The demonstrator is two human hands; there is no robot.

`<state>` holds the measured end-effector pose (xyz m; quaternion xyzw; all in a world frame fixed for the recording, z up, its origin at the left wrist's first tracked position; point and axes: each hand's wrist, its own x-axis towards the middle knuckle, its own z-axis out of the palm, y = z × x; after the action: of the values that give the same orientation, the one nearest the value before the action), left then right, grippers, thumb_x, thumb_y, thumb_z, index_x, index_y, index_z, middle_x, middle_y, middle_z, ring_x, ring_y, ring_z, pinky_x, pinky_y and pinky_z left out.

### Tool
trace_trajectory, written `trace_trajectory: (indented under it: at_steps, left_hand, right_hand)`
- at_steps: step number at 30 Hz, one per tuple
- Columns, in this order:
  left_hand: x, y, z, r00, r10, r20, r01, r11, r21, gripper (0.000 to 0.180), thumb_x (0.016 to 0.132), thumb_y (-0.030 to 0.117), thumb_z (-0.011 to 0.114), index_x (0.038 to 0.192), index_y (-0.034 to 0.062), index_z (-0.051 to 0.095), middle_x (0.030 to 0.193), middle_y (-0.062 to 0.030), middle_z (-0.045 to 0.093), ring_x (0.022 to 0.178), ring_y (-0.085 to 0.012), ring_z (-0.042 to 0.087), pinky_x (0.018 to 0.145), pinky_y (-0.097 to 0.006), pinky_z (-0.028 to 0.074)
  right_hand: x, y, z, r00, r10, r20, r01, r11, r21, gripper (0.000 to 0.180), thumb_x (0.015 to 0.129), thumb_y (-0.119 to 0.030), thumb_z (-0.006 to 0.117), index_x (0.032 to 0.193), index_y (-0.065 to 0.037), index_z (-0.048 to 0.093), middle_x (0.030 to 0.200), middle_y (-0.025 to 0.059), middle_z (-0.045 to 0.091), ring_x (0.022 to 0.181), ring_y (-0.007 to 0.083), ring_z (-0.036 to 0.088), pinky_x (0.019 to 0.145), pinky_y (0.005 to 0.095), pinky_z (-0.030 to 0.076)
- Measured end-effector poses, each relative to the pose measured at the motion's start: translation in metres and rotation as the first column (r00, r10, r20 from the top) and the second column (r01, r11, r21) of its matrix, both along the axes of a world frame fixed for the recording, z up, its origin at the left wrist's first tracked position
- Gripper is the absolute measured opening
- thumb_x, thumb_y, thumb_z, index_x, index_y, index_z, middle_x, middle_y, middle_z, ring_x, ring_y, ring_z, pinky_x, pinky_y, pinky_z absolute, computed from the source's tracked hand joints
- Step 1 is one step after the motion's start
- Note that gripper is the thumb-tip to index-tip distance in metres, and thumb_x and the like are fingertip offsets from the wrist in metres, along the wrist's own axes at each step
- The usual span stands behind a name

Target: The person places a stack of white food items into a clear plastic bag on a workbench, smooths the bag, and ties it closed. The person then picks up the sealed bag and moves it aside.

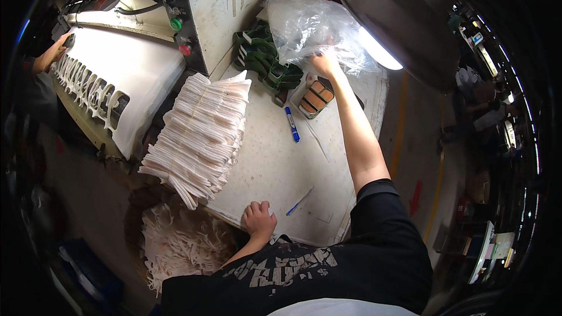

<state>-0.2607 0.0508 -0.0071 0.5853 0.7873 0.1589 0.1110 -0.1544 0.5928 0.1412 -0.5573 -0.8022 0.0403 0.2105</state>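
My right hand [324,63] reaches to the far side of the white worktable [257,158], its fingers closed at the near edge of a clear plastic bag [307,23]. My left hand [259,220] rests at the table's near edge with its fingers curled. A small white bit shows by its fingers, too small to name. Left of the middle lies a big tied stack of folded white fabric pieces [196,129]. A blue marker [292,124] and a thin blue pen [298,202] lie on the tabletop. Just below my right hand sits a small holder with orange-brown blocks [317,98].
Dark green straps [266,61] are heaped beside the bag. A large lamp [398,23] hangs over the far right. At left, another person's hand [55,52] touches a machine with white cloth [120,64]. White scraps [181,240] fill a container below the table.
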Motion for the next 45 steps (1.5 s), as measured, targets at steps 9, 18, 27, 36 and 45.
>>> trace_trajectory:
  at_steps: [9,18,27,36,45]
  left_hand:
    - [-0.003,-0.001,0.0,1.0,0.003,-0.026,-0.002,0.999,0.036,0.042,0.07,0.027,0.079,0.104,0.0181,0.057,0.103,-0.0071,0.053,0.102,-0.0287,0.055,0.085,-0.044,0.045]
    - [0.0,-0.001,0.0,0.999,0.022,-0.033,-0.019,0.997,0.077,0.04,0.071,0.023,0.08,0.105,0.0189,0.059,0.106,-0.0068,0.054,0.105,-0.029,0.057,0.089,-0.044,0.046]
    - [-0.001,0.006,-0.01,0.982,0.069,0.176,-0.088,0.991,0.099,0.049,0.074,0.025,0.077,0.12,0.0185,0.06,0.114,-0.0118,0.054,0.113,-0.0331,0.054,0.102,-0.045,0.042]
    - [-0.011,0.029,0.026,0.748,-0.449,0.488,0.395,0.893,0.216,0.093,0.082,0.034,0.078,0.161,0.0122,0.035,0.158,-0.0245,0.037,0.147,-0.0412,0.035,0.124,-0.051,0.025]
    - [0.011,0.016,0.138,-0.3,-0.229,0.926,0.197,0.935,0.295,0.056,0.106,0.026,0.063,0.152,-0.0002,0.043,0.141,-0.0156,0.061,0.132,-0.0248,0.057,0.114,-0.041,0.043]
  right_hand:
    - [-0.032,-0.136,0.028,0.783,0.371,-0.499,-0.451,0.892,-0.044,0.025,0.102,-0.01,0.051,0.114,-0.001,0.072,0.108,0.0173,0.074,0.102,0.0303,0.07,0.094,0.038,0.053]
    - [0.043,-0.341,0.068,0.446,0.077,-0.892,-0.818,0.439,-0.372,0.016,0.1,-0.007,0.068,0.112,-0.004,0.058,0.107,-0.0005,0.058,0.097,0.0072,0.055,0.087,0.0239,0.046]
    - [0.13,-0.425,0.067,-0.51,-0.201,-0.836,-0.704,0.656,0.272,0.019,0.092,-0.016,0.059,0.109,-0.008,0.056,0.1,0.0086,0.051,0.093,0.0244,0.05,0.084,0.0367,0.048]
    - [0.177,-0.468,0.043,-0.736,-0.228,-0.637,-0.435,0.881,0.188,0.033,0.096,-0.009,0.05,0.126,0.0,0.061,0.121,0.015,0.067,0.116,0.0297,0.065,0.103,0.0448,0.053]
    - [0.164,-0.487,0.048,-0.705,-0.376,-0.601,-0.426,0.902,-0.065,0.017,0.095,-0.002,0.048,0.107,-0.005,0.061,0.093,0.0058,0.064,0.084,0.0182,0.064,0.08,0.0327,0.056]
